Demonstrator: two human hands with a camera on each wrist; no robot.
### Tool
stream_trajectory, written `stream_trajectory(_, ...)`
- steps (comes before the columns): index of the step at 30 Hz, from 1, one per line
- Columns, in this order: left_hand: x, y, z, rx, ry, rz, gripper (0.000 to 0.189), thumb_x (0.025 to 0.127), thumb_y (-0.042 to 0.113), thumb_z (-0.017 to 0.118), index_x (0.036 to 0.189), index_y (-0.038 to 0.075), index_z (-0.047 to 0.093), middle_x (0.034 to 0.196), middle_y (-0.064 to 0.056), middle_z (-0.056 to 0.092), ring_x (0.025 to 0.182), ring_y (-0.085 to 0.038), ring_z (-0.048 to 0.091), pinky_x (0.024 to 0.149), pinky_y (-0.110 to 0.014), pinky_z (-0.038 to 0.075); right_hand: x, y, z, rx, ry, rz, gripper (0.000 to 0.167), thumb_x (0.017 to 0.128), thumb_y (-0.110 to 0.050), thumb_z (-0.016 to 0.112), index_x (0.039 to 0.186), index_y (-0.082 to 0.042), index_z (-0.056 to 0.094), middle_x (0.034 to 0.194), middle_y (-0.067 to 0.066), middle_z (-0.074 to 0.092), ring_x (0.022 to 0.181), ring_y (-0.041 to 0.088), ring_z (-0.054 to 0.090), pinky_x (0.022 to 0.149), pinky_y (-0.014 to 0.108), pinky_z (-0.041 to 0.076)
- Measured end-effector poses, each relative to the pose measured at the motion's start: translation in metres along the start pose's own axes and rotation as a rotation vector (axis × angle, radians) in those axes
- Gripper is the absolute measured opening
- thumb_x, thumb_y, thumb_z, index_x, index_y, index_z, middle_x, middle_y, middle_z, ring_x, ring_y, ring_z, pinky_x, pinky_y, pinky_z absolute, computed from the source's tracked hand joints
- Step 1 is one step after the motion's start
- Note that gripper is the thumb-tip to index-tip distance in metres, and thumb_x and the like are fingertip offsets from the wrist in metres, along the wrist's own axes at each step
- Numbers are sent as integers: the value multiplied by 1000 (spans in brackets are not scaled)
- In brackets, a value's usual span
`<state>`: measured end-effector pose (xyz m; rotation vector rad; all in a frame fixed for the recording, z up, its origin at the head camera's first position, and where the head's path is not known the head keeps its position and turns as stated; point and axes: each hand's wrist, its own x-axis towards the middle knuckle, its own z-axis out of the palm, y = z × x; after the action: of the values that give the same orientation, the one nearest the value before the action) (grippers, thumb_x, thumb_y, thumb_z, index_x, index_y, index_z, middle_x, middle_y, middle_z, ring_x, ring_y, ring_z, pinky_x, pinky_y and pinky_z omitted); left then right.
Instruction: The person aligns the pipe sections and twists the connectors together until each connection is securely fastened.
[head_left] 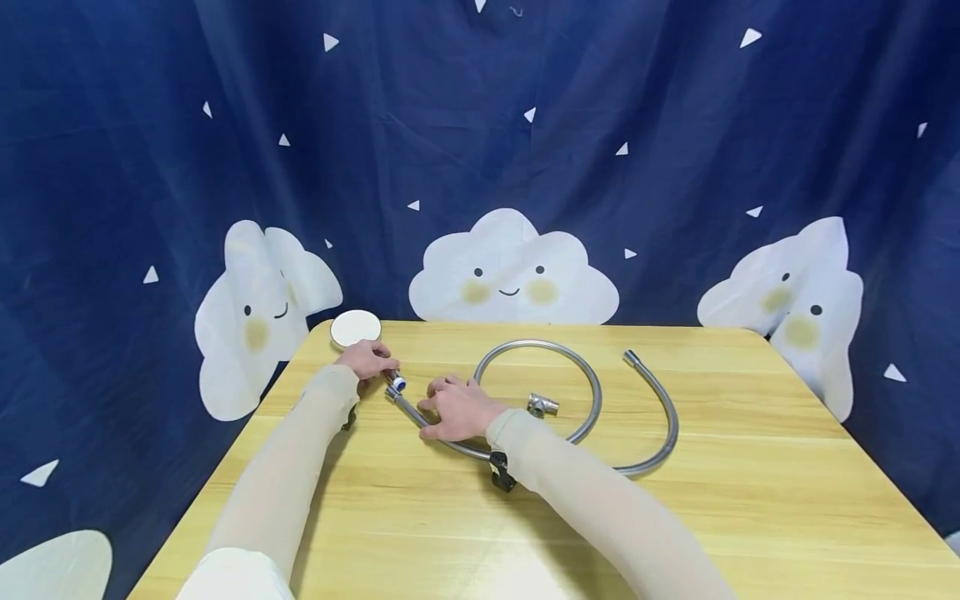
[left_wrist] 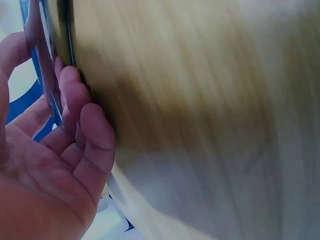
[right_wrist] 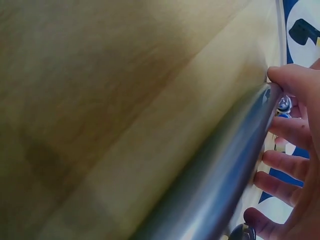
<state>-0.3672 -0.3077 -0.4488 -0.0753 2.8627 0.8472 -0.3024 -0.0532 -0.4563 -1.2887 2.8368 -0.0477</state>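
Observation:
In the head view my left hand grips the handle of a shower head at the table's far left, its round white face turned up. The handle's blue-ringed end pokes out beyond my fingers, close by one end of a grey metal shower hose. Over that stretch of hose hovers my right hand, thumb and fingers spread apart on either side of it. In the right wrist view the fingertips are right at the hose. My left fingers curl about the chrome handle.
The hose loops across the wooden table, its other end fitting lying at the right. A small chrome tee fitting lies inside the loop. Behind the table hangs a dark blue curtain with cloud prints.

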Motion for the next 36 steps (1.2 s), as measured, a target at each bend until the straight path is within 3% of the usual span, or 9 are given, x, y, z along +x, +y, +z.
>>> stream_trajectory(5,1,2,-2,-82,3,-50,41,85,36,72,112,6,69,67,-1,67,55,-12,59,52,-27,50,0,0,0,24,-7,12,54,92,-62,60,139,-35,60,149,-1,51,133,20,45,103,57,41)
stream_trajectory(12,3,5,-2,-211,22,-88,41,82,28,70,114,3,69,66,4,70,51,-7,60,51,-23,52,-1,1,1,49,-16,36,53,92,-61,62,138,-35,60,150,-2,50,134,20,44,104,55,40)
stream_trajectory(19,4,1,-1,-310,-11,-66,51,87,25,70,127,-4,59,68,6,69,52,-8,56,51,-24,49,-1,-1,2,58,-14,40,52,93,-59,61,139,-35,59,150,-2,50,133,19,44,103,54,40)
stream_trajectory(26,12,-13,0,-389,-27,-55,53,91,25,68,135,-2,55,70,5,66,53,-9,55,50,-25,49,-4,-4,1,93,15,58,47,93,-52,63,137,-33,61,144,-5,53,126,18,45,97,48,40)
stream_trajectory(30,11,-15,1,-417,-22,-51,52,93,25,68,136,-2,55,69,6,67,52,-8,58,51,-25,52,-5,-5,3,105,35,66,45,94,-48,63,136,-31,62,140,-5,55,120,17,46,94,47,41)
stream_trajectory(36,8,-17,-1,-452,-14,-58,55,95,29,68,138,-1,53,69,8,68,50,-6,58,48,-23,46,-7,-8,7,83,64,64,41,98,-42,58,137,-30,62,139,-5,56,112,18,46,84,43,41)
